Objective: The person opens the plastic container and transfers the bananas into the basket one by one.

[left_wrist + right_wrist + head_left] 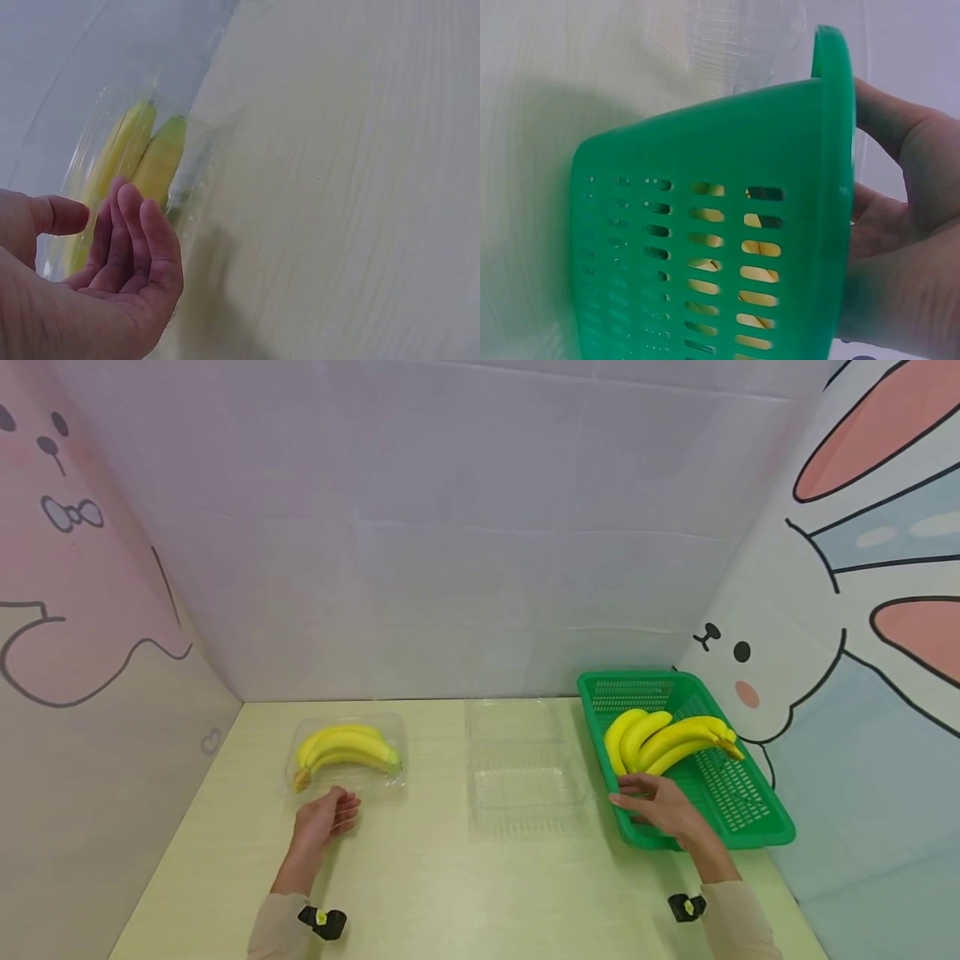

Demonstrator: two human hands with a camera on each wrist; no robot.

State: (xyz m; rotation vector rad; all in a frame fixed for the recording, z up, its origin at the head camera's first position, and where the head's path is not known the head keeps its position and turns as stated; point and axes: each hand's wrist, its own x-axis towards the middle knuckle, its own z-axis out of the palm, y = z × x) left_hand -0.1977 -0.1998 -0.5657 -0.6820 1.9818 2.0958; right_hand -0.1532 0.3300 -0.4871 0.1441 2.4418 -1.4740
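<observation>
Two joined yellow bananas lie in a clear plastic container on the left side of the table. My left hand hovers at that container's near edge, fingers loosely bent and nothing held. In the left wrist view, the thumb stands apart from the fingers, in front of the bananas. On the right, a green plastic basket holds several yellow bananas. My right hand reaches over its near left corner, with the thumb near the rim and the fingers close to the banana ends. The basket wall hides the fingertips in the right wrist view.
A clear plastic clamshell container lies opened out on the table between the other container and the basket. A white sheet hangs behind the table, and printed cartoon panels stand at both sides.
</observation>
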